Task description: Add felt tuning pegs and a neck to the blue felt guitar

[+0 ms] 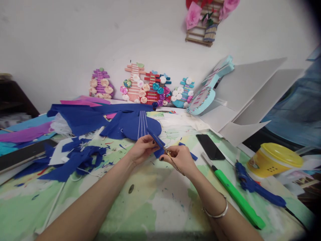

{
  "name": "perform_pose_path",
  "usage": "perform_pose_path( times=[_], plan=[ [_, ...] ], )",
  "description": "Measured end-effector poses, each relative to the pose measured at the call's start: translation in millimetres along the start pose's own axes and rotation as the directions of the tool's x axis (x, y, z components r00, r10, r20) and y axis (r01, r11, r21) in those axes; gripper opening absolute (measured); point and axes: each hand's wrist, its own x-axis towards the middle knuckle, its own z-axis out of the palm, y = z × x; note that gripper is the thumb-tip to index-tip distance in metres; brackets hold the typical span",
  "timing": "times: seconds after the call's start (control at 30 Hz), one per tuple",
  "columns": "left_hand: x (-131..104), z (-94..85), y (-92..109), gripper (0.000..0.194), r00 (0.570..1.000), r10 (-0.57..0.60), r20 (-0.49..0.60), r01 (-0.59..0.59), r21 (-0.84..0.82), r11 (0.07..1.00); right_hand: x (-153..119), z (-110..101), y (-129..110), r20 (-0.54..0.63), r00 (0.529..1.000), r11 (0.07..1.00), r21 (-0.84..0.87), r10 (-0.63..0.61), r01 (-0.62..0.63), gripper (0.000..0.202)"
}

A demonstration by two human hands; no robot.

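My left hand (140, 149) pinches a dark blue strip (155, 138), paper or fabric, above the middle of the table. My right hand (184, 159) is closed around scissors (173, 160) with a gold-coloured handle. Their blades meet the strip close to my left fingertips; I cannot tell how far they are closed. Just beyond my hands lies a flat blue guitar-like body (130, 127) with white lines down its face. Small blue strips (192, 156) rest on the table behind my right hand.
Blue scraps (85, 155) cover the left side. To the right are a black phone (210, 146), a green-handled knife (235, 194), a blue glue gun (258, 189) and a yellow tub (273, 160). Flower-decorated instrument models (152, 88) and grey boards (240, 90) stand behind.
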Motion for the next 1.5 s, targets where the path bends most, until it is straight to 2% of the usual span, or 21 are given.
perform_pose_path(
  times=[0.13,0.27,0.43,0.83,1.07,1.23,1.5],
  plan=[
    [-1.8,3.7,2.8,0.024,0.999,-0.013,-0.039,0.015,0.030,0.999,-0.6,1.5,1.7,-0.096,0.995,0.986,-0.168,-0.020,0.004,0.055],
    [-3.4,7.4,5.4,0.024,0.998,-0.024,-0.065,0.028,0.053,0.998,-1.4,4.7,6.2,-0.180,0.983,0.934,-0.356,-0.037,-0.030,0.052],
    [-5.1,11.4,7.2,0.024,0.996,-0.024,-0.083,0.029,0.061,0.998,-2.3,6.0,6.3,-0.180,0.982,0.880,-0.474,-0.062,-0.031,0.051],
    [-5.2,10.5,8.4,0.022,0.999,0.003,-0.054,0.003,0.096,0.995,-3.3,3.8,-0.3,-0.166,0.986,0.908,-0.416,-0.034,-0.039,0.046],
    [-4.9,9.7,5.1,0.026,0.999,0.000,0.036,-0.006,0.165,0.986,-3.6,4.6,-0.4,-0.166,0.986,0.920,-0.388,-0.013,-0.053,0.045],
    [-6.3,11.4,2.8,0.024,0.998,-0.011,0.059,-0.001,0.192,0.981,-3.1,5.9,1.3,-0.182,0.983,0.902,-0.430,-0.039,-0.044,0.047],
    [-6.8,13.7,1.0,0.022,0.999,-0.012,0.047,0.003,0.178,0.984,-1.4,6.8,1.6,-0.168,0.986,0.878,-0.472,0.000,-0.081,0.048]
  ],
)
